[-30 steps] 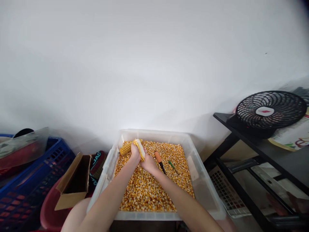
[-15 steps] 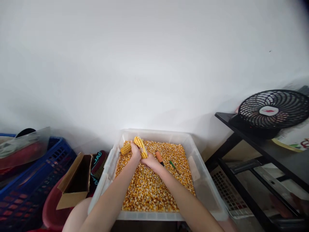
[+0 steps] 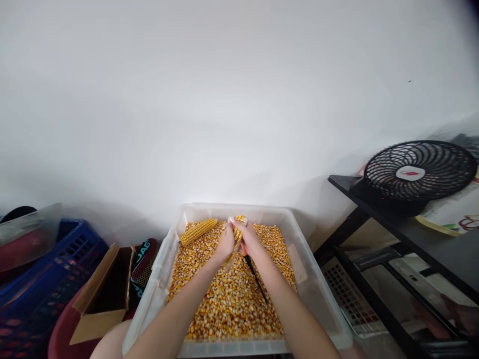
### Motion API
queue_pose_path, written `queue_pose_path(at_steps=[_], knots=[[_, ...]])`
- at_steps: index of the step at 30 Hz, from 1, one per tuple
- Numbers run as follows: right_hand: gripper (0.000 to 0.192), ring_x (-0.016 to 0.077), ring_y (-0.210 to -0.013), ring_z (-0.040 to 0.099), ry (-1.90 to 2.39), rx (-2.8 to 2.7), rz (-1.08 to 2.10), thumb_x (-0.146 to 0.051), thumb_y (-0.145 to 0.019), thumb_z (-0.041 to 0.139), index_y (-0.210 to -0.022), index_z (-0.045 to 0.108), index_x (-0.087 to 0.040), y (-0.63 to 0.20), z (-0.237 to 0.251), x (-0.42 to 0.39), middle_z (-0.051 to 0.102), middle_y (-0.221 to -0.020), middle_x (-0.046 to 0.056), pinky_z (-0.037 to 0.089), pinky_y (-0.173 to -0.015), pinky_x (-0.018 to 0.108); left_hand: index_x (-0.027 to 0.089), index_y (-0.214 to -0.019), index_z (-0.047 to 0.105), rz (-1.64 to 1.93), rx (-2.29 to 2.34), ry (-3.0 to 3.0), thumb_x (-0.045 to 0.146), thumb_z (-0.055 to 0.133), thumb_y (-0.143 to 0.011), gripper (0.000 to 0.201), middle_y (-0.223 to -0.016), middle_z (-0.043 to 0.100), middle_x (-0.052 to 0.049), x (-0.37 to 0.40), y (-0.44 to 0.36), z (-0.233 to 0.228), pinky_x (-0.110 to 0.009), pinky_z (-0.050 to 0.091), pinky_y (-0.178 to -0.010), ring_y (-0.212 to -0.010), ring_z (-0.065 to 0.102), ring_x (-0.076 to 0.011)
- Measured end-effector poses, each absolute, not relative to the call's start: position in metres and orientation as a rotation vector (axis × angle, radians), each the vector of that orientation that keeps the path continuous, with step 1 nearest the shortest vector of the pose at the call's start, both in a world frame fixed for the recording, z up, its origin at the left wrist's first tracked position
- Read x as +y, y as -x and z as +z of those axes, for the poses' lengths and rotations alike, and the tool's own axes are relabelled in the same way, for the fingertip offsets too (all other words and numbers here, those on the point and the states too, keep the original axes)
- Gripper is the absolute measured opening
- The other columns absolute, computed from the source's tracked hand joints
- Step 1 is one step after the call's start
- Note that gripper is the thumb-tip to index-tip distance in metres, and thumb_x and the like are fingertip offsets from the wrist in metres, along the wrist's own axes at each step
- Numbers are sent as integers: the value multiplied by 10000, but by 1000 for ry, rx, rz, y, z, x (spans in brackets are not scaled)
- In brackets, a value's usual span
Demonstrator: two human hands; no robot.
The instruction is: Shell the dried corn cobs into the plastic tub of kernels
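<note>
My left hand (image 3: 225, 243) and my right hand (image 3: 250, 238) are closed together around a yellow corn cob (image 3: 237, 239), thumbs near its upper end. The cob stands steeply tilted between them, its lower part showing below the fingers. A second corn cob (image 3: 198, 231), covered in kernels, lies to the left on the loose corn kernels (image 3: 228, 304). Just under my right hand is a tool with an orange handle and a black shaft (image 3: 256, 280), lying on the kernels; its handle is partly hidden. All this is inside a translucent plastic bin (image 3: 324, 294).
A white wall rises behind the bin. On the left are a blue basket (image 3: 80, 239), an open cardboard box (image 3: 99, 324) and a red tub (image 3: 60, 319). To the right, a black fan (image 3: 419, 169) sits on a black rack (image 3: 348, 187), with a white basket (image 3: 348, 294) below.
Both hands have moved right, away from the second cob, and now close around one cob. That second cob lies fully uncovered. More of the tool's shaft shows; the green stick is hidden.
</note>
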State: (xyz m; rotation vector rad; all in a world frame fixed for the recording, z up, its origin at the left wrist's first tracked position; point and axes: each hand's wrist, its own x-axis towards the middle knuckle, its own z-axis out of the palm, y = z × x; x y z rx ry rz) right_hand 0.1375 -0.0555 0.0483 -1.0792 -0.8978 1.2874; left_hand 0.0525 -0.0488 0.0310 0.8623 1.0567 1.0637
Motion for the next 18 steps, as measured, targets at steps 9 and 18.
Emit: queue_pose_path(at_steps=[9,18], knots=[[456,87,-520,531,874,-535,1090,-331,-624,665,-1016,447,-246,-147,60,-54,541,-693,-68,457,-548,226,196,-546,584,1116,1221,-1269,521,342,-849,507,-718,640,-75,-47,-47,36,-288,420,-723,-793,566,-230],[261,106,-458,511,936,-556,1019,-339,-628,605,-770,428,-210,-147,65,-54,508,-528,-75,420,-471,216,216,-460,431,1006,1463,-1418,357,464,-823,391,-459,437,-29,-60,-68,19,-279,390,-631,-638,559,-228]])
